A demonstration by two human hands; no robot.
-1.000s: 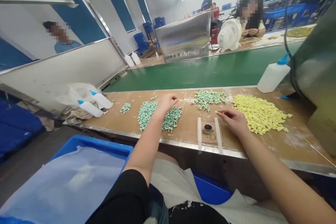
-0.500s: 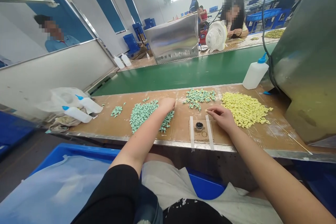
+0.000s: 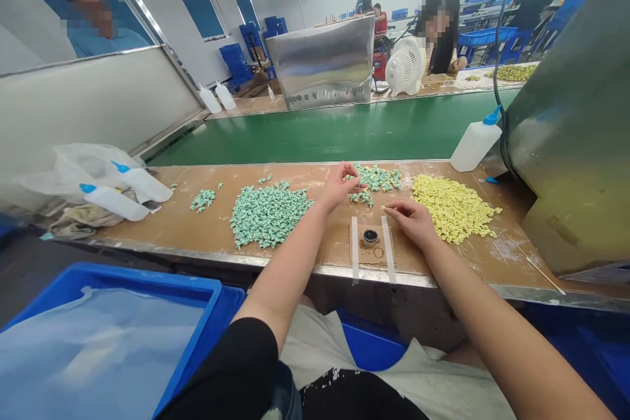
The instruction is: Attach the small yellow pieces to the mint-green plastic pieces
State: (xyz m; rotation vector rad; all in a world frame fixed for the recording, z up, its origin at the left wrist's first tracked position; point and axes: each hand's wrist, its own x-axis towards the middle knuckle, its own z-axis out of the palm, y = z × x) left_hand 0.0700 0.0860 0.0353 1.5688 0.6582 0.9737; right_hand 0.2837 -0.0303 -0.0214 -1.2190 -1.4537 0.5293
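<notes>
My left hand [image 3: 340,186] hovers at the near-left edge of a mixed heap of green and yellow pieces [image 3: 381,178], its fingers bent and drawn together. Whatever is at those fingertips is too small to tell from the green behind. Between thumb and forefinger, my right hand [image 3: 414,220] pinches a tiny pale yellow piece [image 3: 383,208]. To its right lies a big heap of yellow pieces [image 3: 453,209]. Left of my left forearm spreads a big heap of green pieces [image 3: 268,215]. A small round pot of black stuff [image 3: 370,237] stands between two white tape strips [image 3: 355,249].
A white squeeze bottle [image 3: 473,146] stands by a metal housing [image 3: 581,144] at right. Two more bottles [image 3: 115,203] lie on cloth at left. Beyond the bench runs a green conveyor belt [image 3: 315,136]. Thin sticks [image 3: 545,275] lie at the front right. A person sits across the belt.
My left hand has gone from the green heap rightward to the mixed heap. My right hand keeps its pinch in nearly the same place. The head view has shifted slightly.
</notes>
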